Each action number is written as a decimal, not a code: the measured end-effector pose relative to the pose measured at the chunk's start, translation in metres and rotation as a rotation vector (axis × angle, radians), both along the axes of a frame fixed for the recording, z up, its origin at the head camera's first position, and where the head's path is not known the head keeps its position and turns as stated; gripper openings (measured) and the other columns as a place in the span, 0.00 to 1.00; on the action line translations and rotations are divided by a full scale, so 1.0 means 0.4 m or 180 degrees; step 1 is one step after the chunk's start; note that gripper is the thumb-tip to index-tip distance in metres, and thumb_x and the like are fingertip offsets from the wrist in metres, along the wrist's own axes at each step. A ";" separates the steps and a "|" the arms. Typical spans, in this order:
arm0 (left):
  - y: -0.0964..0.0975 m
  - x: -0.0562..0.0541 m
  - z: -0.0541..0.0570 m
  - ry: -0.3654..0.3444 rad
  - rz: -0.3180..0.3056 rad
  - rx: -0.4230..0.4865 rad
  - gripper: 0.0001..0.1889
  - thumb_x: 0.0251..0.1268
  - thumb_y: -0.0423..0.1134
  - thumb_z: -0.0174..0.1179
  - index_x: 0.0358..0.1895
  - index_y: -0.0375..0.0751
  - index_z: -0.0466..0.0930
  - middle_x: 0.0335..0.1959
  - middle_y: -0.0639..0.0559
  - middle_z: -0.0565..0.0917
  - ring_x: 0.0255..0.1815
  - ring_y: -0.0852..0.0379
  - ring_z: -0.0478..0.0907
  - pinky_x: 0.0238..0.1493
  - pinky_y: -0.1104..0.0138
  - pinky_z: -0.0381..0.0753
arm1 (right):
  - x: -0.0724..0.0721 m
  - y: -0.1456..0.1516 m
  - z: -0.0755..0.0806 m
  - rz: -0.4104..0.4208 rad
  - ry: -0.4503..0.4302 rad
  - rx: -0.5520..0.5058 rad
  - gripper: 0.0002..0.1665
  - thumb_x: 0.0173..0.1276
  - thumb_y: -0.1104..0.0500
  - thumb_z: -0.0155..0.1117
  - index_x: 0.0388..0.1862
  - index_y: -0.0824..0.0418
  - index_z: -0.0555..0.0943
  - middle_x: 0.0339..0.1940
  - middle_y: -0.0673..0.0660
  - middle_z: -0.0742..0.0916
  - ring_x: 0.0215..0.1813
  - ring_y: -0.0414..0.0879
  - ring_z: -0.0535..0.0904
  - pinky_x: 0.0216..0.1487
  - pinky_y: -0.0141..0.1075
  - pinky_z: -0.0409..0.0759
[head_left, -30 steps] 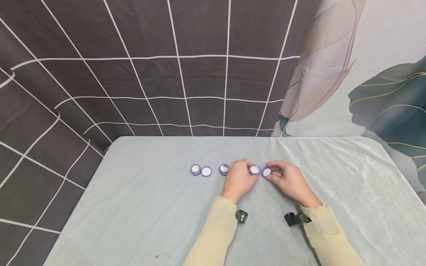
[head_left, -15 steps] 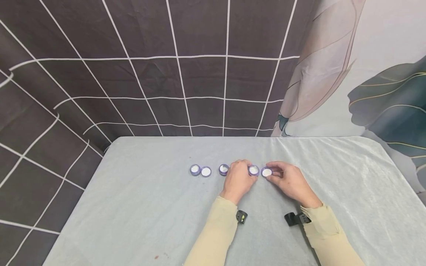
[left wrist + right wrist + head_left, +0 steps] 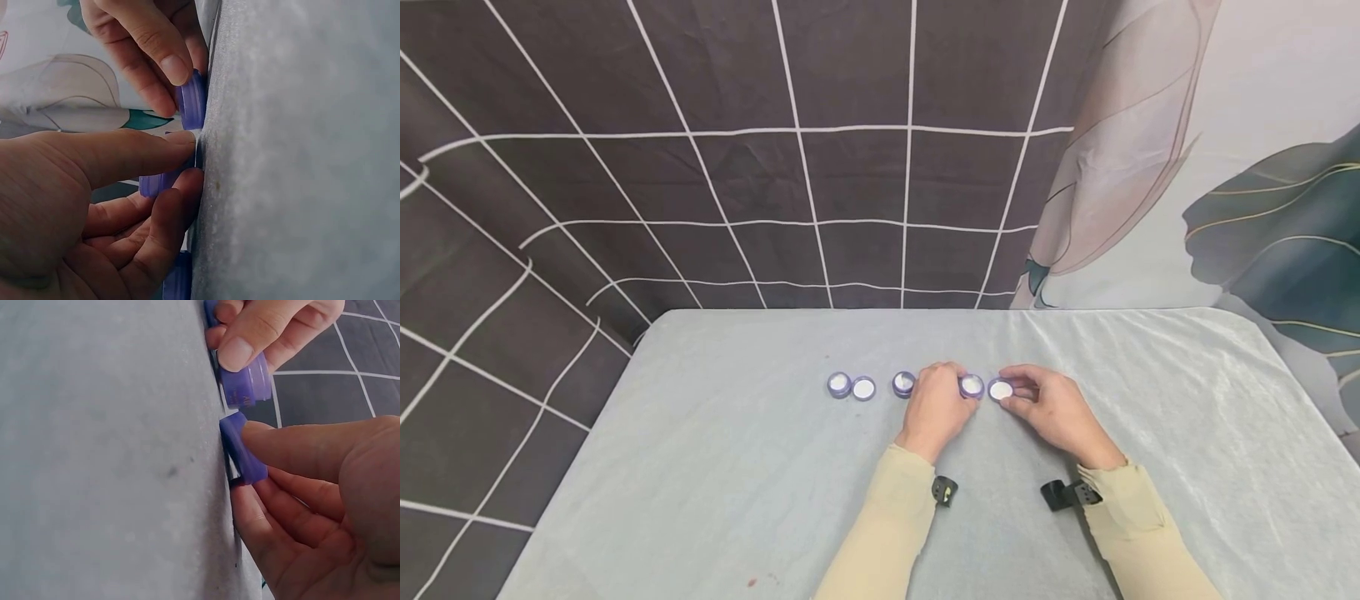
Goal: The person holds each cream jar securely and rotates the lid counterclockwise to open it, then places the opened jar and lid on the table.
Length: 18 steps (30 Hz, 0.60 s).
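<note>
My left hand point(image 3: 938, 407) grips a small round purple jar point(image 3: 972, 386) by its sides, between thumb and fingers. A threaded rim shows on this jar point(image 3: 247, 381) in the right wrist view, and its inside looks white. Just right of it, my right hand point(image 3: 1056, 412) pinches a purple lid point(image 3: 1001, 389) with a white inner face turned up. In the right wrist view the lid point(image 3: 242, 449) sits slightly tilted at the cloth. A narrow gap separates jar and lid. Another purple jar point(image 3: 903, 383) stands left of my left hand, which partly covers the space beside it.
Farther left, a purple jar point(image 3: 839, 384) and a white-faced purple lid point(image 3: 864, 388) lie side by side. A pale grey cloth point(image 3: 715, 467) covers the table. Behind it hangs a dark curtain point(image 3: 745, 175) with white grid lines.
The jar in my left hand has shifted slightly left, away from the lid, so a small gap has opened. The lid in my right hand has tipped flatter, its white face showing more.
</note>
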<state>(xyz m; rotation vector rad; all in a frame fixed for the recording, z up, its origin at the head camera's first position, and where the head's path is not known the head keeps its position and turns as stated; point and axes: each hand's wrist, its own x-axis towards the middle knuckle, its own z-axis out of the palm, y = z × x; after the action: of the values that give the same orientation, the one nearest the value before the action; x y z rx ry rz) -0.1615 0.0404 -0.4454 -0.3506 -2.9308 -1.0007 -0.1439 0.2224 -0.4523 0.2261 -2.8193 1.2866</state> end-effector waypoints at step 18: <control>0.004 -0.003 -0.003 -0.0023 0.0010 -0.0079 0.19 0.52 0.36 0.75 0.49 0.38 0.86 0.44 0.47 0.87 0.50 0.50 0.83 0.56 0.65 0.78 | -0.004 0.012 -0.007 0.0019 -0.0181 -0.0064 0.22 0.61 0.66 0.73 0.55 0.68 0.82 0.47 0.65 0.88 0.49 0.56 0.87 0.51 0.44 0.83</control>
<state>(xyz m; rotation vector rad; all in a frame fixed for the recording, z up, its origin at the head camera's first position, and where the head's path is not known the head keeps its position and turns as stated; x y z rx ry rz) -0.1628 0.0421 -0.4466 -0.3436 -2.9516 -0.9682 -0.1453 0.2273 -0.4551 0.2003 -2.8532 1.3432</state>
